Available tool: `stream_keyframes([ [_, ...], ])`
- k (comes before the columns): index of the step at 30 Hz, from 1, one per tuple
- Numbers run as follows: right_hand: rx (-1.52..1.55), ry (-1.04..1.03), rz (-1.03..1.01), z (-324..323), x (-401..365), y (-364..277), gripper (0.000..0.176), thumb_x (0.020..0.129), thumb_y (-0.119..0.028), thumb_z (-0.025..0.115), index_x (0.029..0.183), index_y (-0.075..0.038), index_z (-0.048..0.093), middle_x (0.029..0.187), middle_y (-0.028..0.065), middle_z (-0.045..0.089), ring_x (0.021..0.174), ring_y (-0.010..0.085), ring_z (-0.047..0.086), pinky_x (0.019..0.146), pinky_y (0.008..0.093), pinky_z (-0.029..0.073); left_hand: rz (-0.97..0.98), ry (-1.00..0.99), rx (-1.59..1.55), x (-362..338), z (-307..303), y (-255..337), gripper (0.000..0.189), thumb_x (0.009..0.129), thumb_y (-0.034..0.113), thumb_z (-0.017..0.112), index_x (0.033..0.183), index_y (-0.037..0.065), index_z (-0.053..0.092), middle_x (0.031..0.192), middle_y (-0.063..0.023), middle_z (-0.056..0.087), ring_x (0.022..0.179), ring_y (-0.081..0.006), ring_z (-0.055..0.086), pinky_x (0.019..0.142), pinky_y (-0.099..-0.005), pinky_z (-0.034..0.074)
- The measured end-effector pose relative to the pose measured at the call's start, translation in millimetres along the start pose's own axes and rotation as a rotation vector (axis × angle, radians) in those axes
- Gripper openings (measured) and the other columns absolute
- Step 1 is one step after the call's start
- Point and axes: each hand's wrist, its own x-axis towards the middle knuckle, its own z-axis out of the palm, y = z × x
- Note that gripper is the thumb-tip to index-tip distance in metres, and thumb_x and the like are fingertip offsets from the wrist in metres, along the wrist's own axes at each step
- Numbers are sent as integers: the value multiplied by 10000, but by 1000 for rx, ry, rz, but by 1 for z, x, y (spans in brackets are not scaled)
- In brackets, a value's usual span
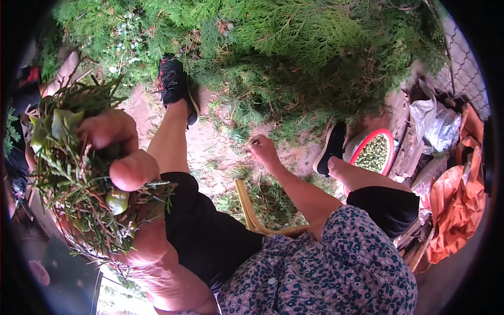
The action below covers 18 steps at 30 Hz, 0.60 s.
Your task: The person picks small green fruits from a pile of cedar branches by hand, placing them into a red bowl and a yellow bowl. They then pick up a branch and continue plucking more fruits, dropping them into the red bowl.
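At the far left edge, part of another person point(18, 157) in dark clothing; just right of there, raised close to the camera in the left hand point(139, 173), a bunch of green sprigs point(79, 184) with plump green pods point(65, 123) among the stems, fingers point(107, 128) curled and clamped round it; farther right, a black shoe point(176, 89) on pale, litter-strewn ground point(210, 144); across the top, a heap of feathery green branches point(299, 31); below, a curved yellow piece point(244, 202) beside loose greenery; then the right hand point(265, 152), low over the ground, thumb and forefinger drawn together, too small to tell whether anything is between; next, another black shoe point(336, 144) near a red-rimmed container point(391, 149) of small green pieces point(370, 152); at far right, clear plastic point(438, 123) above crumpled orange sheeting point(457, 199).
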Motion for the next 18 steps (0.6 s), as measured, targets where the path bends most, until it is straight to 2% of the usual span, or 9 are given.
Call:
stream_keyframes([
  [2,167,182,-54,-15,9,3,136,843,-70,526,967,-28,564,827,117,593,551,142,562,424,226,455,158,-7,102,3,-6,-3,355,787,121,523,1127,33,472,1072,-98,466,968,-202,421,728,-378,444],
  [4,88,291,-114,-14,34,2,153,847,-55,516,990,-41,569,841,108,595,570,140,549,454,230,451,314,-14,209,2,-12,-4,351,794,132,517,1128,33,470,1070,-96,466,967,-201,421,724,-377,445],
  [5,11,402,-177,-12,45,-3,175,851,-41,507,1012,-54,575,856,100,597,589,138,536,484,234,447,231,-53,69,0,-14,-3,393,849,235,467,1195,56,415,1127,-103,402,1025,-309,400,769,-451,448],
  [6,16,401,-177,-8,51,-8,175,851,-41,507,1012,-54,575,856,100,597,589,138,536,484,234,447,146,-91,-69,-1,-16,-3,446,904,339,418,1261,78,359,1184,-110,338,1083,-418,378,815,-525,450],
  [9,-199,104,-155,18,65,12,251,854,-34,484,1089,-72,565,923,151,580,788,206,556,669,288,469,102,-113,-88,1,-16,-1,449,901,345,422,1257,78,365,1189,-111,338,1082,-425,378,812,-531,450],
  [10,-562,-38,-205,11,41,-16,241,846,-53,502,1076,-76,568,928,167,577,785,226,564,656,314,470,84,-131,-100,3,-16,-1,450,900,349,424,1255,77,368,1192,-111,338,1082,-428,377,810,-534,450],
  [13,-566,59,-370,10,8,8,205,824,-62,540,1023,-62,586,901,152,588,782,226,571,671,312,473,54,-160,-132,5,-13,1,453,897,355,428,1250,77,374,1196,-111,338,1081,-435,377,806,-540,450],
  [15,-229,95,-289,1,-3,19,95,785,-28,542,861,-1,593,809,156,560,724,265,565,638,362,470,-56,-60,55,7,0,1,374,790,141,509,1140,24,453,1059,-94,463,970,-197,427,726,-369,456],
  [18,-146,220,-248,-7,1,3,141,795,-77,577,917,-8,595,797,145,571,692,252,570,643,362,478,291,-46,205,7,-11,-9,381,790,147,514,1144,20,448,1054,-95,462,972,-197,427,734,-369,458],
])
